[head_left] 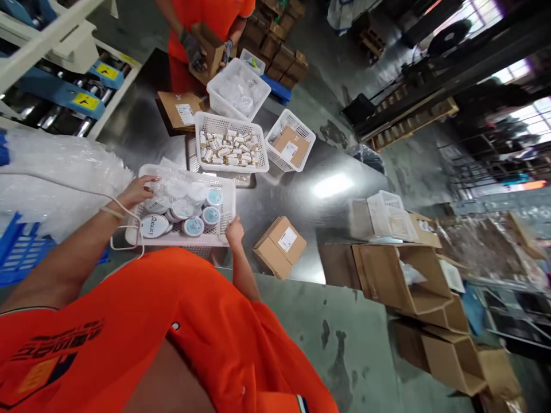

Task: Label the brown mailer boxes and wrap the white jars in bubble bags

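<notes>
A white plastic basket point(231, 198) stands in front of me at the table's near edge. Inside it lie several round tubs with pale blue or white lids point(193, 226), partly under clear bubble wrap point(178, 182). My left hand point(136, 191) reaches over the basket's left side, its fingers closed at the edge of the bubble wrap. On the right, my right hand point(235, 233) is closed on the basket's rim near the front corner. A small closed carton point(279, 246) with a white label lies to the right of that hand.
Beyond is a basket of small white-and-gold bottles point(230, 143), then a basket with a labelled carton point(293, 144). A co-worker in orange point(206, 43) holds an open box opposite. Bubble wrap point(55, 178) and a roller conveyor point(64, 103) lie left; open cartons point(400, 278) stand right.
</notes>
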`<action>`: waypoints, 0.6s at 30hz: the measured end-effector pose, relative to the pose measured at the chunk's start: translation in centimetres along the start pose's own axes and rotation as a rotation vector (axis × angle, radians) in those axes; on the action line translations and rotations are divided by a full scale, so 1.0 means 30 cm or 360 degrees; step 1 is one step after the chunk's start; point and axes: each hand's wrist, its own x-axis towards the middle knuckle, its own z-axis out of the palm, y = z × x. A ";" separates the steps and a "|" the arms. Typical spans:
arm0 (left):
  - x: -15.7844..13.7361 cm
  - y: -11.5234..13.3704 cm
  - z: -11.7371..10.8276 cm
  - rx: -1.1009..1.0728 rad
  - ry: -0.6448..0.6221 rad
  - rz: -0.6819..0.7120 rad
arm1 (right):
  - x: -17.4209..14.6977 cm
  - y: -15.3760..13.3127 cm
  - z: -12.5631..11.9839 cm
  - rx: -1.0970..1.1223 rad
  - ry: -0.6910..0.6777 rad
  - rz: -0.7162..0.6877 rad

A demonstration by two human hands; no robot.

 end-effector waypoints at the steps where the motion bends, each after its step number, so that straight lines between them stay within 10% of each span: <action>1: 0.001 0.011 -0.015 -0.0024 0.0009 -0.0019 | -0.020 0.042 -0.003 0.0000 0.0002 0.0067; 7: 0.006 0.111 -0.092 0.0052 0.0383 0.0199 | -0.104 0.289 -0.032 0.0067 0.0094 0.0492; 12: -0.029 0.213 -0.150 0.0859 0.0749 0.0914 | -0.121 0.377 -0.044 0.0088 0.0304 0.0629; 15: -0.076 0.237 -0.114 0.1281 0.0589 0.1082 | -0.088 0.327 -0.040 0.0166 0.0527 0.0396; 18: -0.111 0.223 0.011 0.1560 0.0061 0.0772 | -0.020 0.206 -0.011 0.0495 0.0340 0.0106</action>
